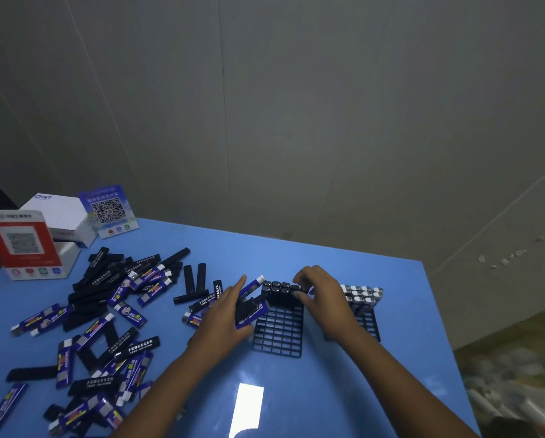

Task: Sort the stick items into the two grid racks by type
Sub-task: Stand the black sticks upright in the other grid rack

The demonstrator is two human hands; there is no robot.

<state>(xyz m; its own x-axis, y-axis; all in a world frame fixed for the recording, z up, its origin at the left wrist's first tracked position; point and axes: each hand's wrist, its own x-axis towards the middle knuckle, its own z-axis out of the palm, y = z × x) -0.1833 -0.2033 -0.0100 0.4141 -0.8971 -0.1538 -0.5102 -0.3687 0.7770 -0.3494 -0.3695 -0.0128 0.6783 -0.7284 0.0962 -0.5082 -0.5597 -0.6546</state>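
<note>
Forearms cut off, right hand [323, 297] hiding rack [279, 330] corner; labels blurred

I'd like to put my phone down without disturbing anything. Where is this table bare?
Bare blue table runs along the far edge behind both grid racks, and across the near strip in front of them, between the forearms. The left half is crowded with loose black and blue sticks; the stands and white box fill the far left corner.
</note>
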